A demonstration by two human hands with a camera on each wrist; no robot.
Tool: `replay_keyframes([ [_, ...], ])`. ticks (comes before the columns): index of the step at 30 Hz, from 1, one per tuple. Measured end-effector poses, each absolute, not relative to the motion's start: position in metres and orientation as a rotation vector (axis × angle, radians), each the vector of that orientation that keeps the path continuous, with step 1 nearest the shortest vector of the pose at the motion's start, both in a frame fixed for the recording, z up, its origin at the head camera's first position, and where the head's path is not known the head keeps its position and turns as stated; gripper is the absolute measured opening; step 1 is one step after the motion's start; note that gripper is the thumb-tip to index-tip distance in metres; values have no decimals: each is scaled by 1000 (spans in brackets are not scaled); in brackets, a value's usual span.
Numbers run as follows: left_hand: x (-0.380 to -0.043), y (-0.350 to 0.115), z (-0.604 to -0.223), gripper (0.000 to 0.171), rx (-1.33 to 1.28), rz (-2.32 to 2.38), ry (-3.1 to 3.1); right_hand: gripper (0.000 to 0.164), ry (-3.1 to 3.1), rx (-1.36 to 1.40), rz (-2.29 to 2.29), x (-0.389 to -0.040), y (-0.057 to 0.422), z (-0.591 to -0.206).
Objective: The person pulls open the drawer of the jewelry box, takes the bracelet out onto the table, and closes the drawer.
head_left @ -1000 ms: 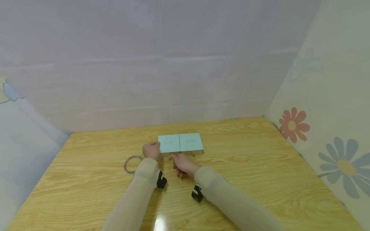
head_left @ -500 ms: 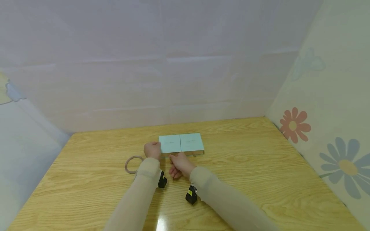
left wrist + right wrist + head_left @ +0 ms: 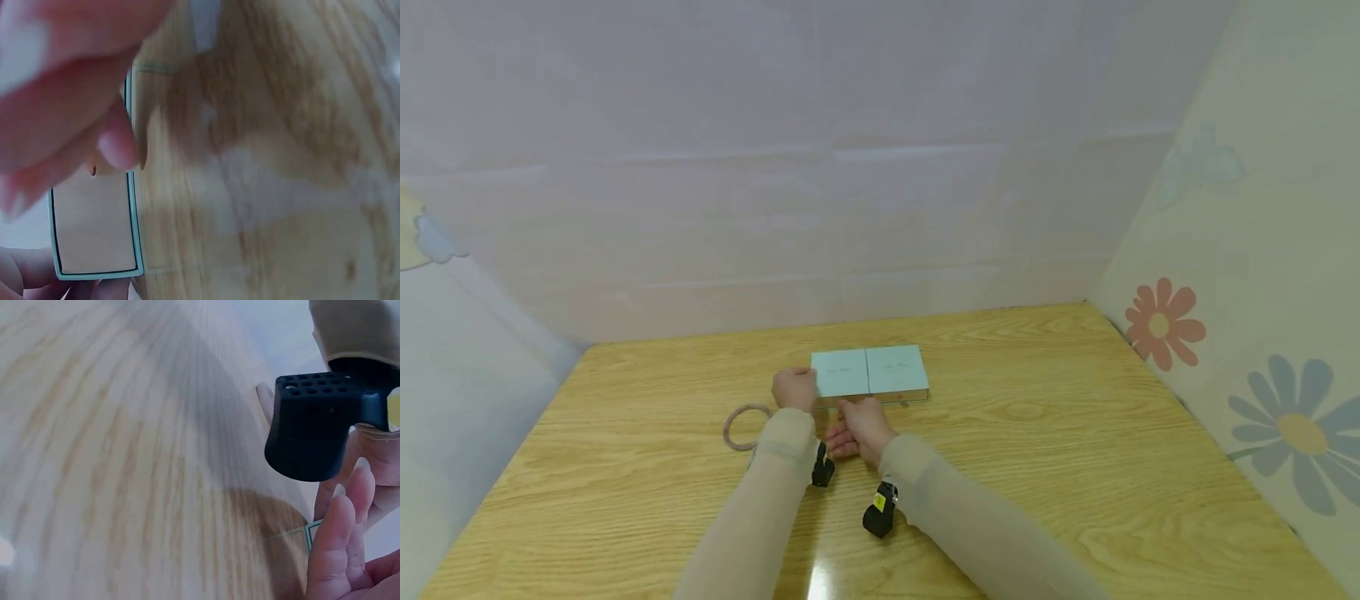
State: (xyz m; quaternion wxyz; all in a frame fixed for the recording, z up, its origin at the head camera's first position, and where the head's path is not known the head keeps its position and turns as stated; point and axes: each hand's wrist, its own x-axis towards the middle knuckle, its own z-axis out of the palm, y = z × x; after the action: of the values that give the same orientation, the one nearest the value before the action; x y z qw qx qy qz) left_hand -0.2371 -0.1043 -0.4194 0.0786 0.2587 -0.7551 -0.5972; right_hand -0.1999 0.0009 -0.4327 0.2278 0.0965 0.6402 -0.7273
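A pale blue box (image 3: 895, 369) lies flat toward the back of the table, with a dark seam across its top; I cannot tell if it is two boxes side by side. In the left wrist view its beige front (image 3: 94, 231) sits inside a teal rim. My left hand (image 3: 795, 389) grips the box's left end, thumb toward the top. At the front of the left half, my right hand (image 3: 865, 427) pinches a small pull tab (image 3: 94, 170), mostly hidden by the fingers. Its other fingers (image 3: 331, 550) extend to the left.
A pinkish-brown ring (image 3: 730, 425) lies on the wooden table (image 3: 1037, 467), left of the left forearm. Each wrist carries a black camera (image 3: 880, 510). A fabric wall (image 3: 880, 208) stands behind the table, and a flower-printed panel (image 3: 1247, 275) stands to the right.
My right wrist has turned and shifted left, its spare fingers spreading out leftward, while the fingertips stay at the box front. My left hand and the box have hardly moved.
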Motion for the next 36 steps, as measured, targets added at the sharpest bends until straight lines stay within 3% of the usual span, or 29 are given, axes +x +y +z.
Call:
replay_keyframes([
  [15,-233,-101,-418,25,751,-1711,-2282,28,1737,300,-1990,-207,0,-439],
  [36,-244,-101,-429,23,831,-1564,-2332,19,1738,358,-1981,-214,-4,-441],
])
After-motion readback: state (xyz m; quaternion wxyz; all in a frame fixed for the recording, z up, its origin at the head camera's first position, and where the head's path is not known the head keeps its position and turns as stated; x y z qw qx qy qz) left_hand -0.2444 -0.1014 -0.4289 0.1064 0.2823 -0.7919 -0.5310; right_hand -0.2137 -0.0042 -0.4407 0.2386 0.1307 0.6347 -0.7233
